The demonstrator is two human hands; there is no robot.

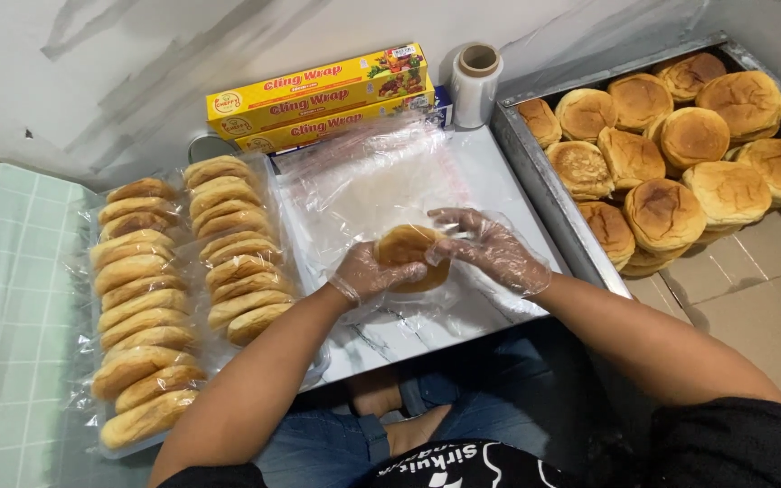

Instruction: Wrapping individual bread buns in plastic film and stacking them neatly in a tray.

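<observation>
Head view: one round bun (411,256), held over a spread sheet of clear film (363,185) on the marble-patterned board (499,172), so that the film lay ready beneath it. Left hand (368,274), in a thin plastic glove, fingers curled about the bun's near edge; right hand (490,248), likewise gloved, fingers closed on its far side. Wrapped buns (178,298) stood in two rows at left; unwrapped buns (680,154) piled in a metal tray (544,185) at right. Yellow wrap boxes (318,95) and a film roll (475,86) stood behind, within reach.

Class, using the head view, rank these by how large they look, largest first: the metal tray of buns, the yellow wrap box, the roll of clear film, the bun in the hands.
1. Metal tray
2. Yellow wrap box
3. Bun and roll of clear film: alike; unranked.
</observation>
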